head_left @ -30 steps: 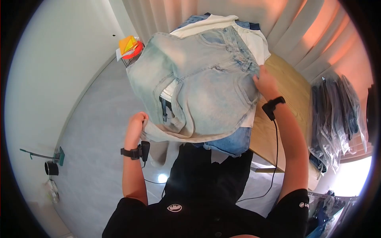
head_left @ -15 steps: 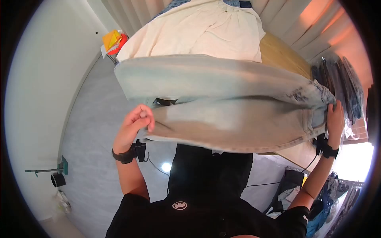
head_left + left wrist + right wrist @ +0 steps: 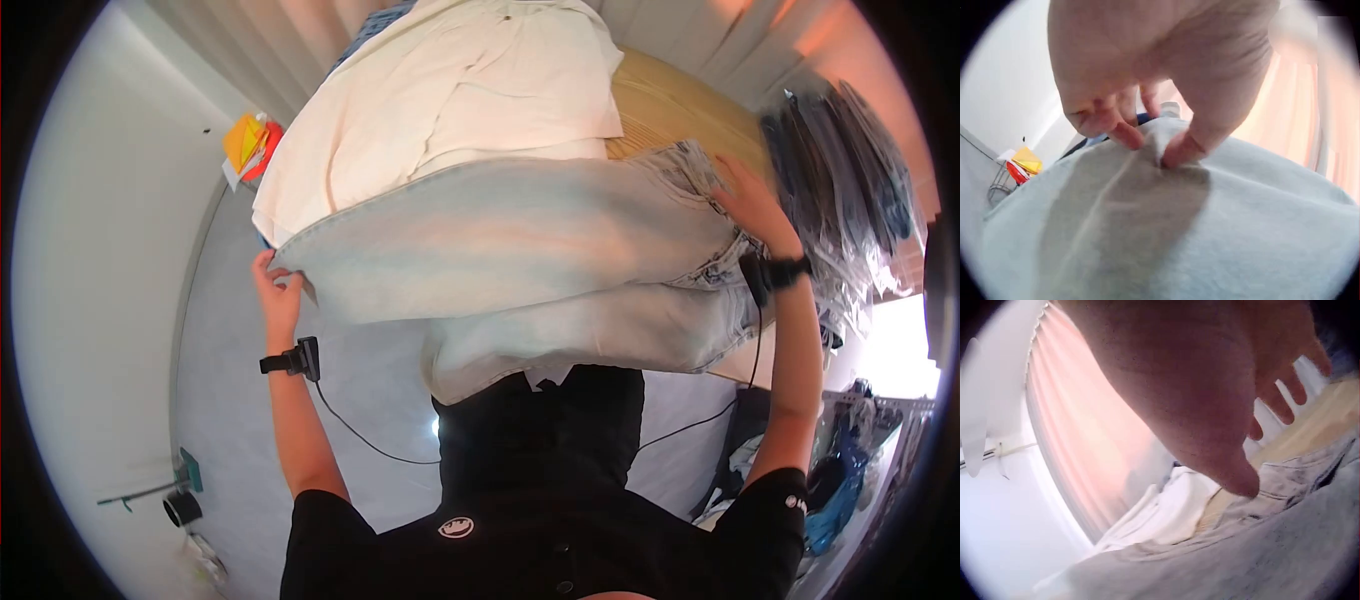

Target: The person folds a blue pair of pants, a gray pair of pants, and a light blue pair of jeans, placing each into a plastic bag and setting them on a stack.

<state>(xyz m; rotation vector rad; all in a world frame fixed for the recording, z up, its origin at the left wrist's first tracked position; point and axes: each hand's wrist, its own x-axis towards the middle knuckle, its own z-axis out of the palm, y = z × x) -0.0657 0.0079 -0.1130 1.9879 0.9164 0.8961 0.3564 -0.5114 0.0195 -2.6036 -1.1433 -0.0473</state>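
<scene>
A pair of light-wash jeans (image 3: 500,245) lies sideways across the near part of the table, its waist to the right and its legs to the left. My left hand (image 3: 277,295) pinches the hem end of the upper leg; in the left wrist view the thumb and fingers (image 3: 1182,150) nip a small fold of the pale denim. Over the waist end, my right hand (image 3: 755,205) is spread, its fingers straight and apart in the right wrist view. The lower leg bunches toward my body and overhangs the table's near edge. A cream blouse (image 3: 480,90) lies flat beyond the jeans.
The wooden table (image 3: 690,100) shows at the back right. Plastic-covered garments (image 3: 840,170) hang on the right, with more clothes on a rack (image 3: 850,480) below. A yellow packet (image 3: 245,140) sits at the far left. Cables run from both wrist cameras.
The jeans have swung from an angled lie to sideways across me. My left hand has moved left and taken the hem; my right hand, earlier gripping the waist, has let go and opened.
</scene>
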